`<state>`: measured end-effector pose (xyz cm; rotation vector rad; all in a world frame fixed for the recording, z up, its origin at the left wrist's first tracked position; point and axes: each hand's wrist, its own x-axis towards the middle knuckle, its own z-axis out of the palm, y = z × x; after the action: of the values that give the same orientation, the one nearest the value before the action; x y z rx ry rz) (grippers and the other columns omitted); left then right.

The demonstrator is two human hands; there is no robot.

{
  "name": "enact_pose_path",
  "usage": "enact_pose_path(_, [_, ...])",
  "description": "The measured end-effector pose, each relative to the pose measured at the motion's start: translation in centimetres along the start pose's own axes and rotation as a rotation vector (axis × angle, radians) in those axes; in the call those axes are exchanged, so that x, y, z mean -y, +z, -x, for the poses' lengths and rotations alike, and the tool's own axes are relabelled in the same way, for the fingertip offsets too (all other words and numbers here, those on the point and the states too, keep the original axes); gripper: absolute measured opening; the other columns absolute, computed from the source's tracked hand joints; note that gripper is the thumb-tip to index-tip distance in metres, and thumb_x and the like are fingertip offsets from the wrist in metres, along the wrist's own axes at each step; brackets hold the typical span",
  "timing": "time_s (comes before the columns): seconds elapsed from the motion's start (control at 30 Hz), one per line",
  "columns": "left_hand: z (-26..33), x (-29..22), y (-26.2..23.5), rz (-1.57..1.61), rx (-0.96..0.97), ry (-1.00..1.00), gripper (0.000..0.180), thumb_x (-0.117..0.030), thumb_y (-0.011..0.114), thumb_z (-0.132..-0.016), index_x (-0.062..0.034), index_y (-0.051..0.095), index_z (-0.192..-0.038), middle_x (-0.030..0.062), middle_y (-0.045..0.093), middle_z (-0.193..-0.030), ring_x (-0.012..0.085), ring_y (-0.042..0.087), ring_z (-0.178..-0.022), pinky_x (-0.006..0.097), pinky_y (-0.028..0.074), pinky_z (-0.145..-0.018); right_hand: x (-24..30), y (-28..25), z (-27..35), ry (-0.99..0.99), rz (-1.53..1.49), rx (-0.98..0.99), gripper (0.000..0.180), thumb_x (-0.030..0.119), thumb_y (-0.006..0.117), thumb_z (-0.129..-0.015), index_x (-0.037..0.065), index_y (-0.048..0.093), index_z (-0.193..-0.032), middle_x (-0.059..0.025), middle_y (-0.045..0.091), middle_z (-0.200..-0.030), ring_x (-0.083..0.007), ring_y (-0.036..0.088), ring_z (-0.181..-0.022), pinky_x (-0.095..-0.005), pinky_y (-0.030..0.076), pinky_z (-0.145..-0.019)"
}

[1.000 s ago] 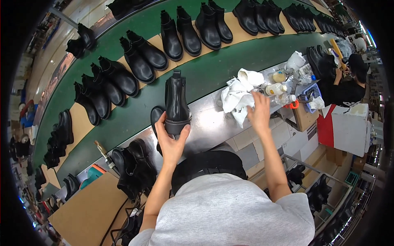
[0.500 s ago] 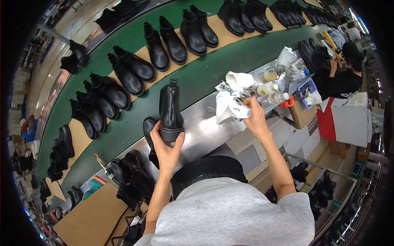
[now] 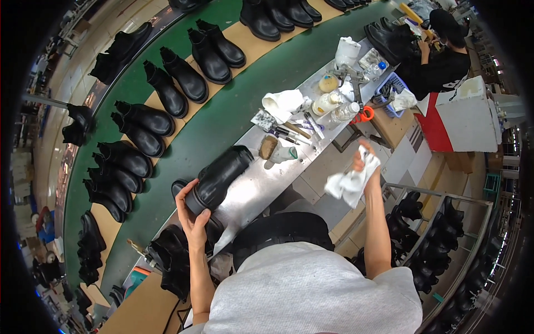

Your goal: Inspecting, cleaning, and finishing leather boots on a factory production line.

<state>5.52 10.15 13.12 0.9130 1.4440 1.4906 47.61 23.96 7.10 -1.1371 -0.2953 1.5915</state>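
Left hand (image 3: 193, 214) of mine is clamped around the sole end of a black ankle boot (image 3: 218, 177), fingers wrapped over the heel, thumb on the near side. I have the boot tipped over on its side, its shaft pointing away from me toward the middle of the steel bench (image 3: 261, 192), and it rests on that metal top just beside a second dark boot that lies under my wrist.

My right hand (image 3: 364, 161) is lifted off the bench, out to the right over the gap beside it, and it is clenched on a crumpled white cloth (image 3: 350, 181) that hangs down from my fingers. The cloth is well apart from the boot.

Farther along the bench I see a brown brush (image 3: 268, 147) lying by a pale rag, a scatter of pens (image 3: 295, 132), another bunched white cloth (image 3: 283, 103), small bottles and jars (image 3: 334, 103), and orange-handled scissors (image 3: 362, 115) near the bench's far right edge.

Beyond the bench runs a green conveyor belt (image 3: 222, 125) carrying tan boards with pairs of black boots (image 3: 178, 83) in a curving row. At the upper right another person in dark clothes (image 3: 439, 55) works at the same line. Below my right arm a wire rack (image 3: 439, 234) holds more black boots.
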Motion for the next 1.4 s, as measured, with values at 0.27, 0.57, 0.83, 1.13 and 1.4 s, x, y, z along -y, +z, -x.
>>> enact_pose_path(0.27, [-1.0,1.7,3.0,0.172,-0.379,-0.095,0.04,-0.038,0.042,-0.094,-0.0004,0.05,-0.102,0.0118,0.056,-0.104,0.0174,0.052,-0.096,0.031,0.04,-0.089,3.6,0.0,-14.2,0.173,0.066,0.113,0.035,0.017,0.046,-0.093,0.014,0.044,-0.128,-0.0192,0.063,-0.095,-0.0069,0.043,-0.047,-0.0171,0.037,-0.041])
enact_pose_path(0.57, [0.6,-0.4,3.6,-0.162,-0.257,-0.015,0.033,-0.028,0.046,-0.088,0.0019,0.056,-0.097,0.0137,0.061,-0.103,0.0193,0.055,-0.096,0.03,0.038,-0.091,-3.7,-1.7,-4.6,-0.858,1.524,0.294,0.058,-0.008,0.039,-0.077,-0.001,0.036,-0.134,-0.0216,0.047,-0.127,-0.0372,0.046,-0.115,-0.0409,0.035,-0.099])
enact_pose_path(0.83, [0.3,-0.1,3.9,-0.19,-0.131,0.05,0.027,-0.017,0.049,-0.086,0.006,0.063,-0.091,0.0136,0.063,-0.099,0.0197,0.056,-0.097,0.028,0.038,-0.088,2.9,-3.7,-17.2,-0.24,0.707,0.172,0.05,0.006,0.051,-0.088,0.008,0.04,-0.136,-0.0055,0.061,-0.079,-0.0035,0.046,-0.052,-0.017,0.033,-0.043])
enact_pose_path(1.13, [2.8,1.0,2.4,-0.137,-0.149,0.014,0.021,-0.008,0.054,-0.08,0.0037,0.066,-0.093,0.0124,0.065,-0.095,0.018,0.061,-0.085,0.026,0.044,-0.077,-4.5,17.5,4.9,0.295,0.914,1.272,0.027,0.009,0.058,-0.077,0.005,0.052,-0.103,-0.0006,0.06,-0.074,-0.0063,0.056,-0.061,-0.0187,0.044,-0.051])
enact_pose_path(1.4, [3.1,1.3,2.5,-0.164,-0.169,0.1,0.019,-0.007,0.056,-0.078,0.0044,0.065,-0.09,0.0147,0.065,-0.094,0.0204,0.063,-0.085,0.028,0.047,-0.077,-11.1,21.6,10.9,0.298,1.248,1.069,0.007,-0.005,0.058,-0.072,0.0,0.053,-0.073,-0.0027,0.053,-0.061,-0.0096,0.049,-0.057,-0.026,0.038,-0.051])
